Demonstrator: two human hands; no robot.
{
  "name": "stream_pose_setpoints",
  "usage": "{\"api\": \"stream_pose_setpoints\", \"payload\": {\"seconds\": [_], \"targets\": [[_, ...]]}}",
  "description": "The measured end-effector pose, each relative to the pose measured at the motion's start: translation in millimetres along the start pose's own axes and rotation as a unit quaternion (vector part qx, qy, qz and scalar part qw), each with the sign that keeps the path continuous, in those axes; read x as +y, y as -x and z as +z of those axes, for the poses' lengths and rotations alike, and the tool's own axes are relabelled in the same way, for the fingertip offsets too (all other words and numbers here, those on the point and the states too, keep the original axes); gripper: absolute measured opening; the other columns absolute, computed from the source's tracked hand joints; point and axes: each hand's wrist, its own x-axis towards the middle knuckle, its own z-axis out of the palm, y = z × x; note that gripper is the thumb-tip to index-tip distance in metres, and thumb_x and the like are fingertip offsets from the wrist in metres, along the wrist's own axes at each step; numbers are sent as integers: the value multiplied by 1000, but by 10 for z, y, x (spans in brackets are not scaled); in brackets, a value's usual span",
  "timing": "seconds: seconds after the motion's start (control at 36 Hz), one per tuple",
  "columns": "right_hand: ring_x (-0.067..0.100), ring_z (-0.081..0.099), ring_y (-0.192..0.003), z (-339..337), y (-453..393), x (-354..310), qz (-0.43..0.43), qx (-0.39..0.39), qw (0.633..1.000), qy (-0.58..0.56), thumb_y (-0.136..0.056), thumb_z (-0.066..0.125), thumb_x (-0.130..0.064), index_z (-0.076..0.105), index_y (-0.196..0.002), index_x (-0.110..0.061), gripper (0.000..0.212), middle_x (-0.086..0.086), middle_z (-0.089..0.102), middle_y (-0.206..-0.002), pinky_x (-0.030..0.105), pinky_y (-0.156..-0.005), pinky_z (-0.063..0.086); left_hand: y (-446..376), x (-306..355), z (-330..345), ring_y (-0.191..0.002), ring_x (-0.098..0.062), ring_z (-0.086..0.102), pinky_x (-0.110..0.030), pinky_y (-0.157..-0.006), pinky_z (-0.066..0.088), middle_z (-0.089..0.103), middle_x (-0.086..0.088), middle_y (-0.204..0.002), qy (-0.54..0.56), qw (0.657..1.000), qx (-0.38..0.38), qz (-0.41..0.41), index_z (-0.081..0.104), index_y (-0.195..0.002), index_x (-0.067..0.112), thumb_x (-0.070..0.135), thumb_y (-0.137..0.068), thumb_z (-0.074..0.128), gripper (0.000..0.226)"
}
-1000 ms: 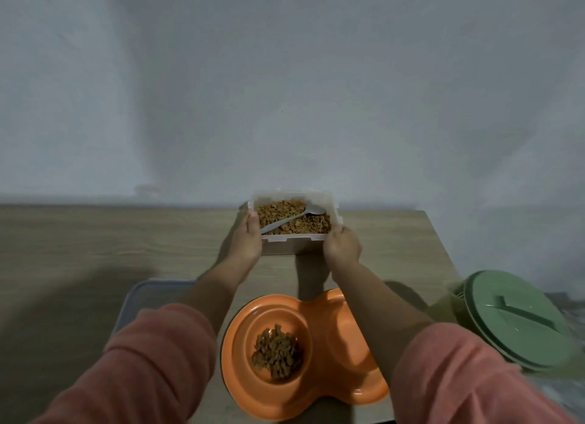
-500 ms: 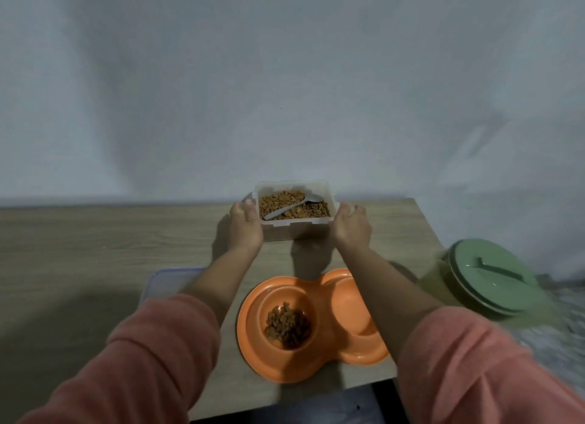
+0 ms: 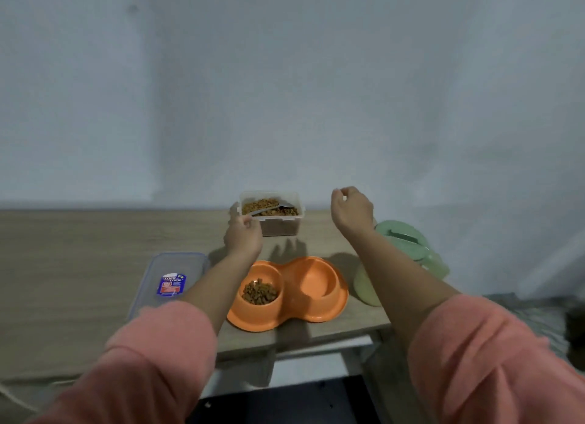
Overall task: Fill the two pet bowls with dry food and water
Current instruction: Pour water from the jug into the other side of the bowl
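Observation:
An orange double pet bowl (image 3: 329, 309) sits near the table's front edge. Its left cup holds brown dry food (image 3: 259, 292); its right cup (image 3: 315, 282) looks dry and bare. Behind it, by the wall, stands a clear food container (image 3: 281, 225) of kibble with a grey spoon (image 3: 269, 209) lying in it. My left hand (image 3: 243, 238) hovers just left of and in front of the container, fingers loosely curled, holding nothing. My right hand (image 3: 351, 210) is raised to the container's right, apart from it, fingers loosely bent and holding nothing.
The container's clear lid (image 3: 171, 281) with a blue label lies flat on the wooden table (image 3: 79, 249), left of the bowl. A pale green lidded jug (image 3: 408, 249) stands beside the table's right end. A grey wall rises behind the table.
Both hands have let go of the food container, which now rests at the back of the table. My right hand lifted away to the right; my left hand drew back slightly.

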Motion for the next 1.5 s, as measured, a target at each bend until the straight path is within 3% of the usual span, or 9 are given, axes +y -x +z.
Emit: {"api": "stream_pose_setpoints", "payload": {"seconds": [0.25, 0.44, 0.53, 0.61, 0.72, 0.83, 1.08, 1.28, 1.5], "targets": [[30, 52, -116, -872, 112, 693, -34, -18, 999, 37, -94, 44, -22, 52, -132, -7, 41, 14, 46, -135, 33, -92, 42, 854, -269, 566, -117, -32, 55, -36, -95, 43, 59, -12, -129, -21, 1000, 13, -9, 56, -127, 10, 22, -98, 43, 34], [33, 55, -112, -1257, 66, 1321, 33, -81, 993, 76, -81, 52, -22, 44, -136, -14, 56, 15, 49, -129, 45, -94, 50, 1282, -681, 856, -117, -30, 57, -32, -95, 42, 64, -13, -124, -138, 990, -11, -12, 59, -122, 5, 20, -97, 47, 32], [32, 54, -114, -1307, 56, 1515, 54, -109, 990, 71, -82, 55, -25, 38, -141, -13, 63, 15, 49, -132, 40, -94, 49, 1342, -882, 912, -109, -32, 59, -34, -91, 46, 65, -15, -116, -192, 981, -34, -20, 62, -114, 4, 21, -94, 48, 30], [28, 54, -99, -1281, 67, 1665, 57, -149, 985, 59, -87, 56, -24, 40, -135, -8, 53, 15, 54, -120, 32, -79, 45, 1396, -960, 942, -111, -35, 57, -34, -92, 47, 63, -20, -116, -238, 970, -51, -10, 64, -110, -1, 16, -93, 46, 30], [25, 50, -84, -1210, 50, 1825, 55, -149, 986, 42, -87, 55, -13, 48, -121, -4, 35, 12, 53, -103, 30, -66, 40, 1446, -908, 975, -137, -26, 38, -25, -111, 29, 40, -15, -149, -301, 947, -111, -24, 41, -142, 0, 19, -99, 39, 47], [25, 50, -80, -1157, 51, 1938, 47, -143, 989, -10, -89, 53, -10, 52, -101, -4, 13, 12, 54, -95, 26, -51, 38, 1400, -954, 1000, -132, -29, 42, -31, -109, 33, 41, -15, -146, -352, 925, -143, -27, 44, -136, 2, 17, -95, 40, 43], [24, 52, -80, -1185, 9, 1840, -51, -163, 985, 9, -88, 55, -11, 54, -101, -3, 16, 10, 57, -90, 34, -67, 45, 1401, -957, 1004, -150, -22, 8, -28, -120, 10, 3, -7, -162, -423, 888, -181, -28, 11, -154, 7, 1, -95, 37, 65], [25, 49, -81, -1268, -67, 1515, -143, -203, 959, 135, -86, 53, -10, 52, -93, -8, 8, 9, 53, -87, 29, -66, 41, 1385, -941, 998, -150, -21, 3, -28, -120, 8, -1, -8, -162, -446, 874, -190, -23, 8, -154, 7, 3, -95, 38, 66], [23, 43, -75, -1166, -88, 1241, -202, -222, 931, 208, -87, 49, -8, 45, -85, -8, 5, -3, 41, -69, 20, -49, 30, 1377, -870, 962, -149, -23, 10, -29, -118, 14, 8, -7, -161, -456, 866, -204, -29, 12, -153, 9, 4, -95, 38, 64]]}}
